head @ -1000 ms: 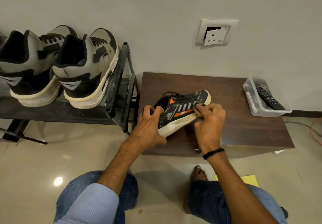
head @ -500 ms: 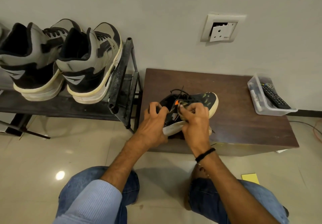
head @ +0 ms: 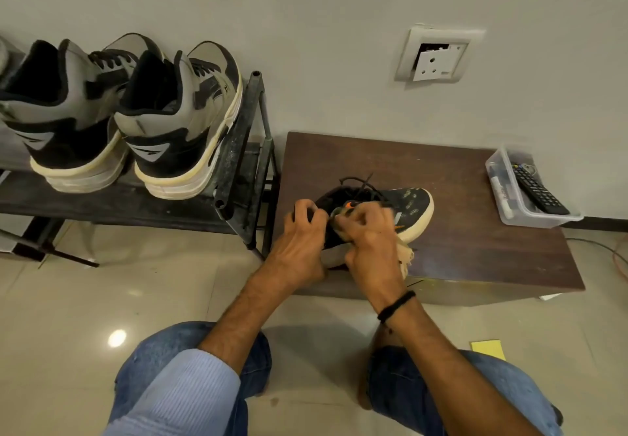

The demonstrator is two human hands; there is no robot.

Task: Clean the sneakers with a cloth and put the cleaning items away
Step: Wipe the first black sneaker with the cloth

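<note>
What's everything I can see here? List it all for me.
black sneaker: one, black with orange, on the low table
cloth: one, beige, pressed on the sneaker
high-top sneakers: two, grey and black, on the shoe rack
plastic box: one, clear, table's right end
remote control: one, black, in the box
wall socket: one, white, above the table
yellow flat item: one, on the floor
left hand: grips the sneaker's heel
right hand: holds the cloth

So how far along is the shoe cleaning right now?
Nothing looks finished. In hand: the left hand grips the black sneaker by its heel over the table, while the right hand presses a cloth to its side. Left: the grey pair on the rack has yellowed soles, and the cloth is not yet put away.
</note>
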